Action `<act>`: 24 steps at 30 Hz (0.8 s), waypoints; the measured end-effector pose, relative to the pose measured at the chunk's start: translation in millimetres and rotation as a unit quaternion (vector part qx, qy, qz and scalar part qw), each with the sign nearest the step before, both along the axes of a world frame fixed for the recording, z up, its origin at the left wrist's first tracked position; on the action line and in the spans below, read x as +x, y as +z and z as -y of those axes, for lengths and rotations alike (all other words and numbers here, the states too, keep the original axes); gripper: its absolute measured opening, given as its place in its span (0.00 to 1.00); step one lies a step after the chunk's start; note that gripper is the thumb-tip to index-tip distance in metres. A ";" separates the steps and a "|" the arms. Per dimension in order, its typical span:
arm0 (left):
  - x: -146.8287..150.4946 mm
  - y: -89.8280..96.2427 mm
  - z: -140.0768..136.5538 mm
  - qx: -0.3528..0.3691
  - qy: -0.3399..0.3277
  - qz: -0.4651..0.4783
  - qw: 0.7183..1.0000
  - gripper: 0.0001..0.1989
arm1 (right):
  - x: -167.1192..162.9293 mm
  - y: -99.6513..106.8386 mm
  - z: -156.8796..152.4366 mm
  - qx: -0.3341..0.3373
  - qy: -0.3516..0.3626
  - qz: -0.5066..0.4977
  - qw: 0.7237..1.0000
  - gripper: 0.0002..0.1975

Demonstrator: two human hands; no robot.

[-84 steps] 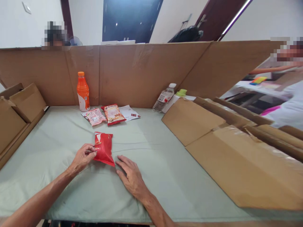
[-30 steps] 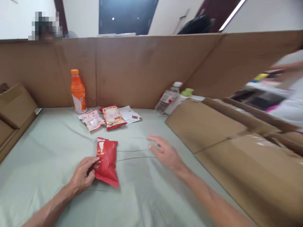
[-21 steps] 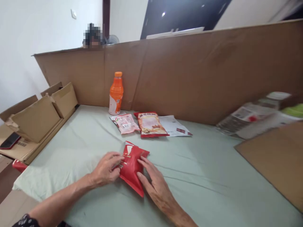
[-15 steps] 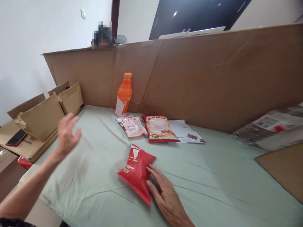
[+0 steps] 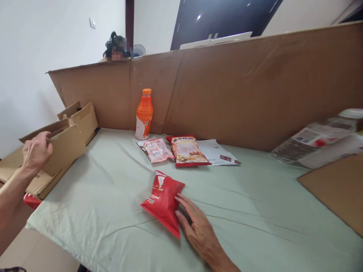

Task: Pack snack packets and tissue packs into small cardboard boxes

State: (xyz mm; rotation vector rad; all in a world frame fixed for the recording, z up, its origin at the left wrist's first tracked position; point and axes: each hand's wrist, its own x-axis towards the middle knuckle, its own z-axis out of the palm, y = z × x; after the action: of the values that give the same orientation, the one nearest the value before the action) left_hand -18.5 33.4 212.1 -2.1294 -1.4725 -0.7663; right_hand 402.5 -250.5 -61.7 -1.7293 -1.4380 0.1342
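Note:
My left hand [image 5: 38,151] is at the near corner of an open cardboard box [image 5: 68,141] on the left, with its fingers bent over the rim; the fingertips are hidden. On the cloth in front of me lies a puffed red snack bag [image 5: 163,200]. My right hand [image 5: 198,226] rests against the bag's right side, its fingers stretched out and thumb apart, touching without gripping. Farther back are a pink packet [image 5: 157,151], a red-and-cream food bag [image 5: 188,151] and a flat white packet [image 5: 219,154]. An orange-capped drink bottle [image 5: 144,115] stands upright behind them.
A tall cardboard wall [image 5: 227,94] runs along the back of the table, which has a pale green cloth [image 5: 113,196]. A clear plastic bottle [image 5: 314,138] and a cardboard piece [image 5: 337,192] lie at the right. A person's head shows above the wall.
My left hand has moved left from above the cloth to the cardboard box, and its fingers have curled. My right hand stays beside the red bag. The view has shifted slightly.

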 end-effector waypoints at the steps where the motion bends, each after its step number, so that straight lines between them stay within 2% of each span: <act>1: 5.7 -0.6 11.1 -0.002 -0.016 -0.013 1.000 0.14 | -0.2 -0.8 -0.7 0.002 0.001 -0.001 1.000 0.20; 6: 49.6 -9.1 73.7 -0.009 -0.185 -0.073 0.980 0.12 | -3.4 -0.1 -4.7 0.016 0.001 -0.011 1.000 0.20; 8: 72.5 -14.0 94.9 -0.015 -0.249 -0.078 0.965 0.13 | -4.9 6.4 -3.8 0.022 0.005 -0.013 1.000 0.20; 11: 106.1 -22.3 116.3 -0.033 -0.307 -0.071 0.949 0.13 | -6.4 21.7 0.8 0.024 0.019 -0.009 0.999 0.22; 15: 138.2 -36.1 130.0 -0.047 -0.347 -0.078 0.933 0.14 | -9.9 38.2 7.0 0.045 0.059 0.043 0.996 0.30; 18: 147.9 -45.1 135.7 -0.034 -0.361 -0.094 0.927 0.16 | -14.6 39.9 7.8 0.053 0.109 0.096 0.988 0.36; 24: 144.6 -49.8 139.8 -0.039 -0.346 -0.108 0.931 0.16 | -13.4 32.8 2.6 0.055 0.083 0.089 0.991 0.27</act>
State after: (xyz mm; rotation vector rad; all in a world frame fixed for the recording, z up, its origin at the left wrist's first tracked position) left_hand 126.1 -106.4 162.3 -2.7204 -0.6262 -0.6664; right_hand 389.1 -253.2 -28.9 -1.5623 -1.6890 -0.0110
